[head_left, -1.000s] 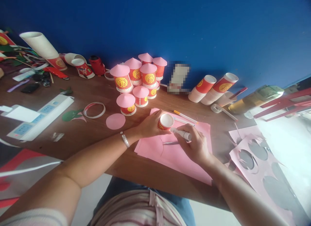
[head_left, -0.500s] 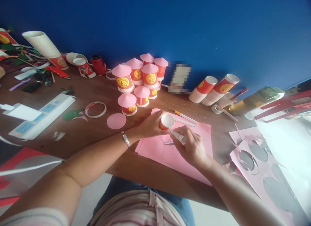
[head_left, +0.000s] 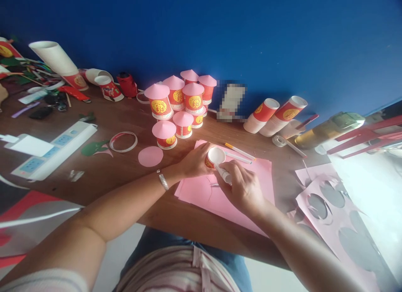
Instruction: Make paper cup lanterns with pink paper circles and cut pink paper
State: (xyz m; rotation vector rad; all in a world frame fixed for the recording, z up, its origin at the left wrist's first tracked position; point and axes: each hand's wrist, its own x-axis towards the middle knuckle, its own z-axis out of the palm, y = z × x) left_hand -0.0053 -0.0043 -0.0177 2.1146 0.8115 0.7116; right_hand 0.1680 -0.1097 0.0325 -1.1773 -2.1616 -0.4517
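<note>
My left hand [head_left: 199,163] is closed around a red and white paper cup [head_left: 215,156], its open mouth turned up toward me. In my right hand [head_left: 243,185] is a white glue bottle [head_left: 225,176], gripped with its narrow tip at the near rim of the cup. Whether the tip touches the rim I cannot tell. Below both hands lie pink paper sheets [head_left: 251,208]. Scissors [head_left: 215,185], partly hidden by my right hand, rest on the sheets. A pink paper circle [head_left: 150,156] lies left of them.
Behind my hands stand several red cups with pink cone roofs [head_left: 163,130]. Two leaning cup stacks [head_left: 284,114] are at the back right. A power strip [head_left: 55,149] and a tape roll [head_left: 123,141] lie left, pens [head_left: 240,151] beyond the cup, cut paper scraps [head_left: 317,206] right.
My right hand has shifted slightly left with the glue bottle, whose tip has moved along the cup's near rim. My left hand keeps the cup in nearly the same place.
</note>
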